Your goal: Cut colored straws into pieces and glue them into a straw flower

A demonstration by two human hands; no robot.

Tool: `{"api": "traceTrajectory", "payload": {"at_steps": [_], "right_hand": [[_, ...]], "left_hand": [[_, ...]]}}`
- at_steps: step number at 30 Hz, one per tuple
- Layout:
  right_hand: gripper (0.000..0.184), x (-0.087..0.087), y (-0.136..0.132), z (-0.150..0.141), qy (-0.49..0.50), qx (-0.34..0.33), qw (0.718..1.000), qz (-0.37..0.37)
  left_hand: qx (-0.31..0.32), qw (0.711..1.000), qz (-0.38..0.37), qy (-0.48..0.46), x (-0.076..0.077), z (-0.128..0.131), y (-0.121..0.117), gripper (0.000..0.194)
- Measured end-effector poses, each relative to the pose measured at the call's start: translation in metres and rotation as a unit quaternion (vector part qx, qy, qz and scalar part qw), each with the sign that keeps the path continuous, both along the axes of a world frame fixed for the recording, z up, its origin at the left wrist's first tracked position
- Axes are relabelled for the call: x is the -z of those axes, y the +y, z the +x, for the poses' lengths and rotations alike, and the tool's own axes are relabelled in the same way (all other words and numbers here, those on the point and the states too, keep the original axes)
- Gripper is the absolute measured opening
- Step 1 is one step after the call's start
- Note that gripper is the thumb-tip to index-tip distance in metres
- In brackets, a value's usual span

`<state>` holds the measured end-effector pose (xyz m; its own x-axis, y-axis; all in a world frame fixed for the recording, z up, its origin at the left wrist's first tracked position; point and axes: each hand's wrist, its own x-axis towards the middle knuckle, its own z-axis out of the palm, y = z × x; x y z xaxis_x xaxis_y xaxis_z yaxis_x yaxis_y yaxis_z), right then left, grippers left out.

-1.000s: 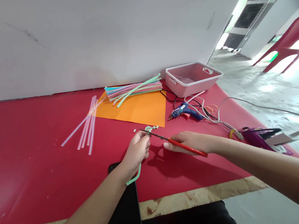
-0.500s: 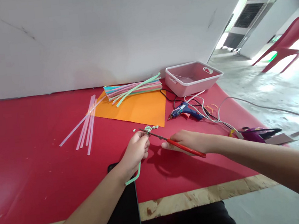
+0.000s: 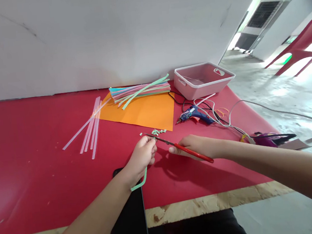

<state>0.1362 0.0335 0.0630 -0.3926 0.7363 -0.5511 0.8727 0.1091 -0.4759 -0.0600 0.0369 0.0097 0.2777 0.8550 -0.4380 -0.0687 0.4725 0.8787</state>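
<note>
The person's left hand (image 3: 141, 157) is gripping a pale green strip (image 3: 145, 177) above the red table (image 3: 54, 192), with the fingers closed around it; the strip's long end is hanging out below the fist and bending toward the wrist. The right hand (image 3: 195, 145) is grasping the red-handled scissors (image 3: 192, 152), whose blades are pointing left and lying right at the left fingertips, beside the strip's short upper end; whether the blades are touching the strip is too small to tell. Small green pieces (image 3: 157, 131) are lying just beyond the blade tips, next to the near corner of an orange sheet (image 3: 141, 113). A bundle of pastel strips (image 3: 141, 91) is resting across the sheet's far part, while several translucent pinkish sticks (image 3: 90, 134) are lying to the left, some overlapping the sheet's left corner. A pink basket (image 3: 188, 92) is standing at the far right, and a blue glue gun (image 3: 196, 115) is lying in front of it among white and black cables (image 3: 237, 128). A black flat object (image 3: 133, 213) is lying partly beneath the left forearm, extending past the table's bare wooden edge.
</note>
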Motion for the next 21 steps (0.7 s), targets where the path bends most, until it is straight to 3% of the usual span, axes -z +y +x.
{"api": "traceTrajectory", "payload": {"at_steps": [4,8,16,21], "right_hand": [[0.064,0.001,-0.001,0.003,-0.008,-0.005,1.0,-0.002],[0.06,-0.008,-0.003,0.006,0.004,0.009,1.0,0.025],[0.06,-0.006,-0.004,0.007,-0.015,-0.013,0.998,0.053],[0.063,-0.009,-0.006,0.004,-0.029,-0.017,0.999,0.039]], "left_hand": [[-0.001,1.0,0.0,-0.003,0.002,0.0,0.0,0.014],[-0.007,1.0,0.0,-0.017,-0.001,0.001,-0.001,0.005],[-0.029,0.999,0.013,-0.029,-0.015,0.007,-0.006,0.017],[-0.027,0.999,0.016,-0.031,-0.012,0.007,-0.005,0.016]]}}
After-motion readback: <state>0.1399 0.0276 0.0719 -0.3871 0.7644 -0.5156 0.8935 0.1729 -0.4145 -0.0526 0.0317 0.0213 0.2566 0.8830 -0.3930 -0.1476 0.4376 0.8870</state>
